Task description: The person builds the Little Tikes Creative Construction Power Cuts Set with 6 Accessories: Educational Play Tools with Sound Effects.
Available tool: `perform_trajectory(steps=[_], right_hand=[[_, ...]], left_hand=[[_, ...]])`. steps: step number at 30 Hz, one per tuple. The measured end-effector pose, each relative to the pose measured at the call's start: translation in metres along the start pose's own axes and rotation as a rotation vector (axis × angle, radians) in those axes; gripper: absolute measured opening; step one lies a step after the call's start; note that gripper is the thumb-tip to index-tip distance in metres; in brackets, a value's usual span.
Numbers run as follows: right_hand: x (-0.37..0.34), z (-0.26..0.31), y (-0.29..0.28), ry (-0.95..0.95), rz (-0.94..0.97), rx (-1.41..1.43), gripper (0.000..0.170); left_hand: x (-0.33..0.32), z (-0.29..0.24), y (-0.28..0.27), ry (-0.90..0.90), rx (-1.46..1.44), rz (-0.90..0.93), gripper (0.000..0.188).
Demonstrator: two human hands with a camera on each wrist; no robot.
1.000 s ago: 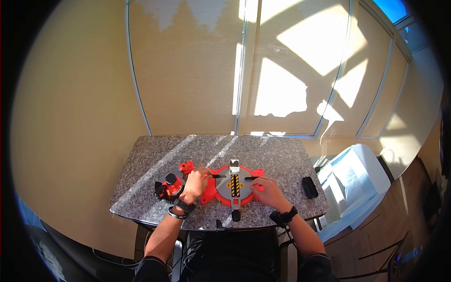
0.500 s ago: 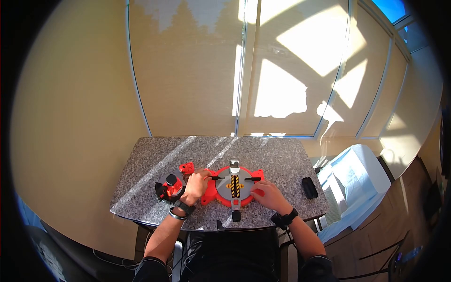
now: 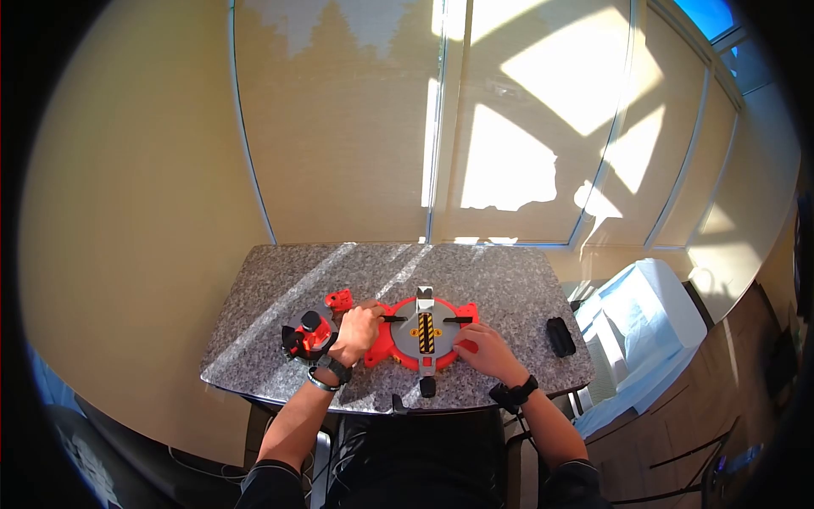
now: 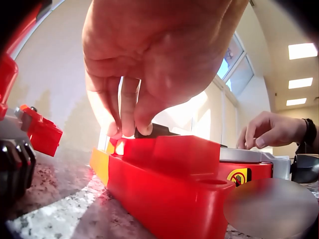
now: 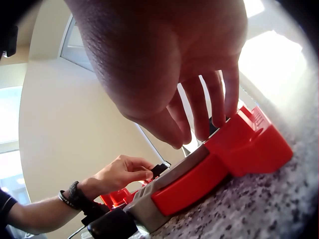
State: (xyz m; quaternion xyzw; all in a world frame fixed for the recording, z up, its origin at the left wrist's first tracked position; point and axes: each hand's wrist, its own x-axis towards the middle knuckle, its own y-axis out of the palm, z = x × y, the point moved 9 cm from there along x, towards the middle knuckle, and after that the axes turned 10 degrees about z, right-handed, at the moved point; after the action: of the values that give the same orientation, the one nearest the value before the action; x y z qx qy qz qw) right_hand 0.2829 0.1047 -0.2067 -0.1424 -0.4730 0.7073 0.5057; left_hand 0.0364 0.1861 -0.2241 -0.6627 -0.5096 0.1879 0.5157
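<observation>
A red tool base [image 3: 378,346] with a grey round plate [image 3: 409,341] and a striped centre strip [image 3: 426,333] lies on the table. My left hand [image 3: 359,332] pinches the outer end of a black piece [image 3: 394,319] at the plate's left side, above the red block [image 4: 184,154] in the left wrist view. On the plate's right edge, my right hand [image 3: 483,351] rests with fingers pointing down, relaxed and apart. A second black piece [image 3: 459,320] lies just beyond those fingers, partly hidden in the right wrist view. The right thumb and fingers show nothing between them.
To the left on the speckled table [image 3: 280,276] stand a red and black tool part [image 3: 310,333] and a small red part [image 3: 339,299]. A black case [image 3: 560,337] lies near the right edge. Beyond it stands a chair with a light blue cover [image 3: 653,305].
My right hand has drawn back slightly from the right black piece, which shows more fully. My left hand stays nearly in place at the left black piece.
</observation>
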Motion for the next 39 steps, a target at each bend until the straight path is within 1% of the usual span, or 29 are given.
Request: perform_trajectory(steps=[3,6,15,18,22,24,26,27,29,30,32,33,36,39], right_hand=[[0.0,0.003,-0.001,-0.048,-0.033,-0.021,0.013],[-0.001,0.004,-0.002,-0.057,-0.04,-0.027,0.013],[-0.001,0.002,0.001,-0.04,-0.016,-0.019,0.013],[-0.001,-0.001,0.003,-0.027,-0.002,-0.023,0.013],[-0.001,0.0,0.002,-0.008,0.003,-0.017,0.013],[-0.002,0.002,0.001,-0.033,-0.018,-0.019,0.014],[-0.002,0.003,0.001,-0.036,-0.013,-0.02,0.014],[-0.002,0.004,0.001,-0.039,-0.007,-0.02,0.013],[-0.002,0.001,0.002,-0.033,0.0,-0.017,0.013],[-0.002,-0.001,0.003,-0.026,0.006,-0.013,0.013],[-0.002,0.0,0.002,-0.028,-0.007,-0.012,0.013],[-0.002,0.001,0.001,-0.032,-0.02,-0.011,0.013],[-0.002,0.002,-0.002,-0.031,-0.024,0.023,0.012],[-0.002,0.0,-0.002,-0.03,-0.037,0.016,0.012]], left_hand=[[0.001,0.0,0.002,0.016,0.045,0.001,0.01],[0.001,-0.001,0.002,0.012,0.063,-0.006,0.009],[0.0,-0.004,0.002,-0.009,0.162,-0.003,0.008],[-0.001,-0.005,0.001,0.004,0.157,-0.041,0.009],[-0.003,0.0,0.005,-0.056,0.175,-0.004,0.012],[-0.007,-0.004,0.002,-0.071,0.161,-0.001,0.014],[-0.014,-0.016,-0.009,-0.038,0.141,-0.052,0.023],[-0.017,-0.018,-0.013,-0.038,0.14,-0.052,0.023],[-0.025,-0.027,-0.028,0.022,0.073,-0.124,0.033],[-0.029,-0.03,-0.036,0.021,0.072,-0.123,0.033],[-0.036,-0.039,-0.065,0.058,0.022,-0.166,0.039],[-0.04,-0.043,-0.078,0.057,0.023,-0.165,0.039],[-0.06,-0.049,-0.134,0.034,0.021,-0.288,0.035],[-0.078,-0.037,-0.178,0.012,0.102,-0.409,0.029]])
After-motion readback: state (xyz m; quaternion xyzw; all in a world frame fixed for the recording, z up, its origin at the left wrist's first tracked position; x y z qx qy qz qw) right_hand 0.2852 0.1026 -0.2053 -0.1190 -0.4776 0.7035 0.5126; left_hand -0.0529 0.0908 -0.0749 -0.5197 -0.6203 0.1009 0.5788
